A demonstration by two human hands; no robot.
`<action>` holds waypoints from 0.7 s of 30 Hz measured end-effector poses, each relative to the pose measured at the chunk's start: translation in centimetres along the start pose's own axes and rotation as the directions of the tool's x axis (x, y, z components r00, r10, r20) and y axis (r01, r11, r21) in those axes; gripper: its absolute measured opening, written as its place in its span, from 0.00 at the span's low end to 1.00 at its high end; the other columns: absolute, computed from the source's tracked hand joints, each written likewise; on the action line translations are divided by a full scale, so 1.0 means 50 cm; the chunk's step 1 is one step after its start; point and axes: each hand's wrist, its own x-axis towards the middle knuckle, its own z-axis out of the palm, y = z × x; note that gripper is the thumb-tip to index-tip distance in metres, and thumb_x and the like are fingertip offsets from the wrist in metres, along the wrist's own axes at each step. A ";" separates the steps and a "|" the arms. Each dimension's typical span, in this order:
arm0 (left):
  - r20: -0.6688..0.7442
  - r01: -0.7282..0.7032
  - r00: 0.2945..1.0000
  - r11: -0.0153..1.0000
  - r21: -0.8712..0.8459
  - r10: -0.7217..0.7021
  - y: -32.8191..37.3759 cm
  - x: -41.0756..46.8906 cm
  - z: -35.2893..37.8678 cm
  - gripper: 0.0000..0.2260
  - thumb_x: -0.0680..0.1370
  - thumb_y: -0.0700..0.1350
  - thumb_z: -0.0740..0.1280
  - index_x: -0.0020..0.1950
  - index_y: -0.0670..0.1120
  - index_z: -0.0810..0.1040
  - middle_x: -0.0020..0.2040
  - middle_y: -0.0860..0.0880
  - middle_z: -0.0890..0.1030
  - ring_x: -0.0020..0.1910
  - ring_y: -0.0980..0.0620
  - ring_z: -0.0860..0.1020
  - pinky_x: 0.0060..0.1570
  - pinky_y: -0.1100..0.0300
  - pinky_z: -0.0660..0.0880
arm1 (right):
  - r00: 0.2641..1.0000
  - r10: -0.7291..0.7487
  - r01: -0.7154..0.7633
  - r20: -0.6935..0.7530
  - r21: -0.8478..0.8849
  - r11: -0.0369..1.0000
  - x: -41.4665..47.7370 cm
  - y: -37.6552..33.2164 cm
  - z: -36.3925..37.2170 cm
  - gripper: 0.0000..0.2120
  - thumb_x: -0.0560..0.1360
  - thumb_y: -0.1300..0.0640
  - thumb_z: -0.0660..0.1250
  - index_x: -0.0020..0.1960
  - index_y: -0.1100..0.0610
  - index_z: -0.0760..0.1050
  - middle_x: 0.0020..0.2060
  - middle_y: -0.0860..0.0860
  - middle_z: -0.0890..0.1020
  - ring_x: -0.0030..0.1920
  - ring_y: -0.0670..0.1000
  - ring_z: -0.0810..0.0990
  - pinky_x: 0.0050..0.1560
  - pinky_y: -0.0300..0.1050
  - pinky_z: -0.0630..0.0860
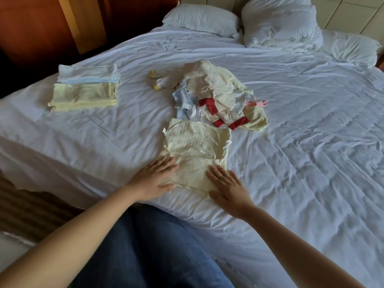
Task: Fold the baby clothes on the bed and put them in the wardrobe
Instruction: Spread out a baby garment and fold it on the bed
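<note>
Pale yellow ribbed cotton baby garment point(195, 150) lies flat on the white-sheeted bed point(301, 142), at 6 o'clock of the tangled heap of unfolded baby clothes point(220, 94); a folded stack of blue and yellow clothes point(85, 94) sits at 10 o'clock. Left hand point(154, 179) and right hand point(227, 188) press its near hem, each grip apart, fingers straight, clamping nothing. Smoothing over so creased a bed may drag the cloth askew and spoil the fold

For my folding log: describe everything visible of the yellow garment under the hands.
The yellow garment is pale, ribbed-looking soft cloth with small white ties at its edges. It lies spread flat, creased, near the front edge of the bed, just before the unfolded pile. The left hand and right hand rest flat on its near corners.
</note>
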 end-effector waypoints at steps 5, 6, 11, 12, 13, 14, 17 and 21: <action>-0.045 -0.016 0.999 0.992 -0.126 0.010 -0.031 -0.072 -0.013 0.29 0.78 0.58 0.65 0.77 0.63 0.57 0.77 0.66 0.50 0.75 0.69 0.46 0.74 0.64 0.51 | 0.991 -0.060 0.065 -0.117 0.045 0.997 -0.025 0.001 0.007 0.32 0.75 0.35 0.60 0.76 0.42 0.60 0.76 0.39 0.58 0.77 0.40 0.50 0.77 0.49 0.47; -0.076 -0.016 0.997 0.988 -0.154 0.004 -0.033 -0.078 -0.013 0.28 0.78 0.55 0.67 0.76 0.64 0.60 0.77 0.67 0.53 0.75 0.69 0.49 0.74 0.63 0.56 | 0.986 -0.062 0.068 -0.154 0.032 0.997 -0.024 -0.001 0.010 0.31 0.74 0.35 0.61 0.74 0.44 0.65 0.75 0.40 0.61 0.77 0.42 0.54 0.76 0.50 0.52; -0.207 -0.029 0.978 0.979 -0.202 -0.014 -0.032 -0.084 -0.010 0.22 0.79 0.45 0.68 0.70 0.61 0.71 0.73 0.66 0.64 0.73 0.68 0.59 0.70 0.62 0.65 | 0.955 -0.148 0.133 -0.258 -0.075 0.988 -0.019 -0.014 0.007 0.21 0.76 0.44 0.63 0.66 0.50 0.77 0.67 0.47 0.75 0.69 0.52 0.72 0.64 0.54 0.74; -0.240 -0.037 0.971 0.981 -0.192 -0.010 -0.032 -0.081 -0.005 0.21 0.79 0.43 0.68 0.69 0.59 0.73 0.72 0.64 0.67 0.73 0.66 0.61 0.70 0.61 0.66 | 0.952 -0.167 0.147 -0.257 -0.093 0.985 -0.018 -0.017 0.005 0.20 0.76 0.48 0.63 0.65 0.51 0.77 0.66 0.48 0.77 0.68 0.53 0.74 0.62 0.53 0.76; -0.267 -0.041 0.964 0.983 -0.181 -0.009 -0.029 -0.078 -0.003 0.19 0.79 0.41 0.68 0.67 0.57 0.76 0.71 0.63 0.69 0.72 0.65 0.63 0.69 0.60 0.68 | 0.950 -0.181 0.157 -0.255 -0.112 0.981 -0.018 -0.019 0.001 0.19 0.75 0.51 0.62 0.64 0.52 0.78 0.65 0.48 0.78 0.67 0.54 0.75 0.60 0.53 0.78; -0.288 -0.038 0.957 0.983 -0.179 -0.016 -0.027 -0.075 -0.001 0.18 0.79 0.39 0.68 0.66 0.56 0.77 0.69 0.62 0.71 0.71 0.64 0.65 0.69 0.59 0.69 | 0.949 -0.190 0.161 -0.253 -0.129 0.978 -0.018 -0.021 -0.004 0.20 0.73 0.54 0.61 0.64 0.52 0.78 0.65 0.49 0.78 0.66 0.54 0.76 0.59 0.52 0.78; -0.358 0.007 0.929 0.972 -0.236 -0.094 -0.012 -0.069 -0.005 0.13 0.79 0.39 0.67 0.61 0.50 0.82 0.65 0.58 0.78 0.66 0.59 0.74 0.63 0.53 0.74 | 0.955 -0.171 0.140 -0.242 -0.140 0.980 -0.018 -0.026 -0.017 0.21 0.72 0.60 0.64 0.63 0.50 0.79 0.63 0.46 0.79 0.64 0.51 0.77 0.53 0.49 0.80; -0.317 0.157 0.919 0.956 -0.250 -0.233 0.020 -0.058 -0.045 0.10 0.82 0.46 0.60 0.57 0.46 0.78 0.55 0.48 0.82 0.53 0.47 0.79 0.47 0.54 0.74 | 0.982 0.034 -0.046 -0.187 -0.058 0.997 -0.010 -0.040 -0.057 0.14 0.80 0.55 0.62 0.64 0.47 0.77 0.61 0.45 0.81 0.59 0.52 0.80 0.51 0.48 0.79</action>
